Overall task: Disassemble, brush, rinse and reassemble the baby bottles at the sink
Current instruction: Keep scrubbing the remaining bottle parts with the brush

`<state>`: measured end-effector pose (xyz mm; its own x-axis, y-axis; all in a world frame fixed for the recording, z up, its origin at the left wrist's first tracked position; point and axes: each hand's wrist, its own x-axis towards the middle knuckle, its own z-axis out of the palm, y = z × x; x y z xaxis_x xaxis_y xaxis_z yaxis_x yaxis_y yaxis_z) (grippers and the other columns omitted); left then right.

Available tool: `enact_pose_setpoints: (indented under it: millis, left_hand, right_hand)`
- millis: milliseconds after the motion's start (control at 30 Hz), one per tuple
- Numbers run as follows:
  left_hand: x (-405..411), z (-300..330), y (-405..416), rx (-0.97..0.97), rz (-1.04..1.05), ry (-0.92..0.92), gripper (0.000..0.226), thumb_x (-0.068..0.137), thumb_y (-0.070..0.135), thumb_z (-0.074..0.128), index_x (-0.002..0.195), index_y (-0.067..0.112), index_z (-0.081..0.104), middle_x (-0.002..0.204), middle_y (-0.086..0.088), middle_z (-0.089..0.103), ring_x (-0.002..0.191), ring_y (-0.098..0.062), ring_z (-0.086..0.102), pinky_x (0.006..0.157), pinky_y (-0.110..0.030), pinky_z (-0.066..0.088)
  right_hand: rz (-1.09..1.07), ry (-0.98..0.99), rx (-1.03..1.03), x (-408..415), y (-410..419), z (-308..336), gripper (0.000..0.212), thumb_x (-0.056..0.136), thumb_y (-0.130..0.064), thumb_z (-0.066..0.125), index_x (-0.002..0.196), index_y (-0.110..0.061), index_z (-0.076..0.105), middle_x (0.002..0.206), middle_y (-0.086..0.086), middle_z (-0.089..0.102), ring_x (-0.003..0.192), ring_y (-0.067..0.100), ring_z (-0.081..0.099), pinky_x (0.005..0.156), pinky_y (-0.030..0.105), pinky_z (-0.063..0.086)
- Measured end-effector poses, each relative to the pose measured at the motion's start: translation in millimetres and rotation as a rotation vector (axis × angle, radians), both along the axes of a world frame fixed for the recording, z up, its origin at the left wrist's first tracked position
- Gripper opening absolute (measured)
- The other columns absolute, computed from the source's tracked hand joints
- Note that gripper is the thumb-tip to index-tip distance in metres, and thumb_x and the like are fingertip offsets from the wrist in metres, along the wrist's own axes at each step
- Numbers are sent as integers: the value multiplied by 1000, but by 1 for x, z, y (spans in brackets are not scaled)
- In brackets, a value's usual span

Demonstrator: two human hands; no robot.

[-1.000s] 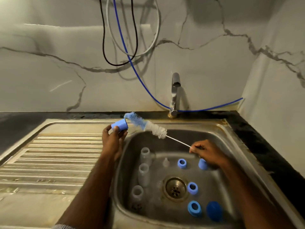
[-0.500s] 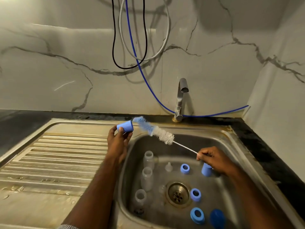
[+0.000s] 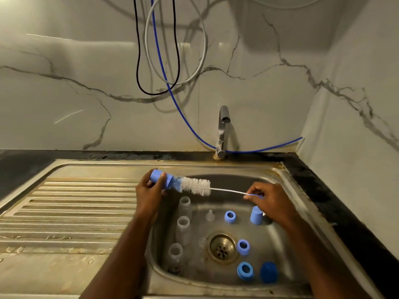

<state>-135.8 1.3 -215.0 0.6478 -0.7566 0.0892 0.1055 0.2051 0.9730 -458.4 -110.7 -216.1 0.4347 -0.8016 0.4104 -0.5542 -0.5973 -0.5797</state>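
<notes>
Marble-veined wall panels behind, looped cables hanging above a steel tap; below it a stainless steel sink with a ribbed draining board to the left.

A small light-blue plastic bottle cap is held on its side above the sink's left edge by the left hand — thumb over the top, fingers curled beneath. The blue tip of a long white-bristled bottle brush is pushed into the cap's open end. Its thin wire handle is pinched near the end by the right hand, over the basin.

Lying in the basin: three clear plastic bottle bodies along the left side, a clear teat, blue threaded rings, a second upright blue cap, a darker blue round lid.

Step in hand is judged to be brushing the cap interior; bottles appear disassembled, rinsing and reassembly not yet done.

Handling, as judged: cap is light, rigid, likely slick when wet — best gripped round its side wall, as now. The wire handle looks springy and may flex under push, so a hold closer to the bristles would give more control.
</notes>
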Motion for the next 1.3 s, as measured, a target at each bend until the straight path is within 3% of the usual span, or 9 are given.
enact_pose_setpoints:
  millis: [167, 300, 433, 567, 733, 900, 1067, 1200, 1300]
  left_hand:
    - [10, -3, 1, 8, -61, -15, 26, 95, 19, 66, 121, 17, 63, 107, -6, 70, 97, -24, 71, 73, -31, 62]
    - [23, -2, -1, 16, -121, -26, 27, 94, 20, 67, 121, 20, 63, 109, -9, 71, 95, -24, 73, 70, -28, 61]
    - [29, 3, 1, -48, -220, 331, 33, 95, 20, 61, 127, 14, 63, 117, -21, 69, 104, -32, 71, 79, -39, 63]
    - [27, 6, -4, -156, -121, 474, 40, 97, 16, 58, 136, 7, 57, 120, -23, 67, 99, -33, 73, 73, -39, 63]
    - [15, 11, -1, -234, -107, 481, 32, 101, 11, 54, 133, 8, 58, 114, -19, 68, 90, -26, 76, 64, -33, 62]
    - [23, 6, 1, -219, -67, 388, 27, 100, 7, 55, 121, 19, 64, 113, -13, 69, 99, -28, 72, 71, -33, 62]
    - [29, 5, 0, -219, -34, 393, 29, 98, 6, 55, 122, 21, 64, 121, -18, 65, 105, -31, 68, 87, -41, 61]
    - [27, 4, 0, -230, -45, 430, 34, 99, 8, 55, 133, 13, 59, 124, -21, 63, 108, -35, 67, 79, -39, 63]
    - [22, 8, -1, -244, -86, 589, 36, 101, 13, 54, 136, 9, 57, 128, -27, 61, 114, -39, 65, 81, -44, 63]
  right_hand:
    - [-321, 312, -582, -1, -4, 3, 29, 97, -46, 50, 96, -30, 74, 90, -8, 74, 77, 20, 68, 84, 39, 37]
    - [19, 308, 133, 4, -2, -2, 29, 98, -48, 56, 83, -29, 72, 71, -8, 69, 67, 8, 63, 74, 32, 53]
    - [203, 163, 667, 7, 4, -1, 25, 88, -40, 72, 86, -15, 70, 57, -2, 59, 47, 8, 49, 47, 23, 40]
    - [71, -132, 399, 11, -5, -8, 24, 72, -11, 89, 75, -11, 65, 57, -1, 65, 50, 8, 57, 54, 27, 48]
    - [-90, -83, -91, 12, -11, -6, 6, 85, -33, 77, 85, -28, 75, 77, -9, 71, 74, 5, 66, 73, 21, 51]
    - [188, 100, 587, 17, 11, 3, 54, 88, -61, 55, 70, -13, 70, 48, -5, 49, 45, 11, 44, 49, 24, 38]
    - [96, -140, 378, 23, 6, -9, 20, 75, -20, 88, 75, -18, 68, 66, 1, 70, 61, 18, 66, 65, 38, 58]
    - [-115, 65, 5, 23, -3, -12, 18, 87, -40, 74, 75, -27, 69, 70, -10, 69, 68, 8, 64, 69, 38, 53]
    - [72, 60, 435, 20, 2, -4, 42, 92, -55, 57, 75, -18, 68, 59, -5, 59, 53, 12, 51, 58, 39, 46]
